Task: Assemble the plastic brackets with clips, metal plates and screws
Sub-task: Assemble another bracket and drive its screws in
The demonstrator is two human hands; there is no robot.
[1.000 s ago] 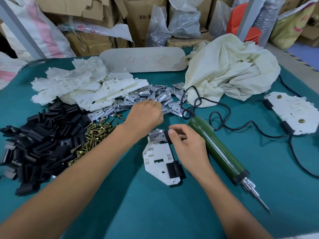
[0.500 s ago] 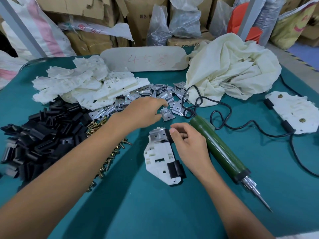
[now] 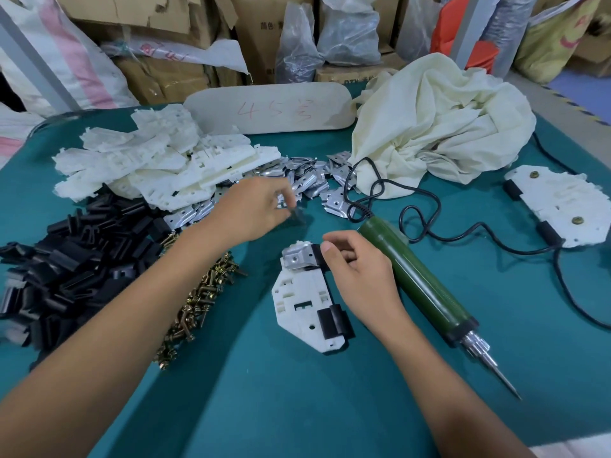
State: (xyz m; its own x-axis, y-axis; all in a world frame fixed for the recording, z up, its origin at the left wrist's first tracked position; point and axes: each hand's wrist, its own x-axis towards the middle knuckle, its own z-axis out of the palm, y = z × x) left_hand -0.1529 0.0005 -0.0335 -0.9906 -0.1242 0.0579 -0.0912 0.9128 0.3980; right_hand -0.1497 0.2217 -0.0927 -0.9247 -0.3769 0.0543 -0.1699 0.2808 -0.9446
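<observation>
**White bracket beside the screwdriver**

The flat, notched white bracket lies just left of the smooth green screwdriver. Its long axis points away from the person, with the shiny metal plate on its far end. The right hand, fingers curled, pinches the far black clip. The left hand, further left, is blurred; I cannot tell its grasp.

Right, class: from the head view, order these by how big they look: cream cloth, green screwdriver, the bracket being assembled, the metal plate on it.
1. cream cloth
2-3. green screwdriver and bracket: too close to rank; the screwdriver looks longer, the bracket broader
4. metal plate, clearly smallest
</observation>
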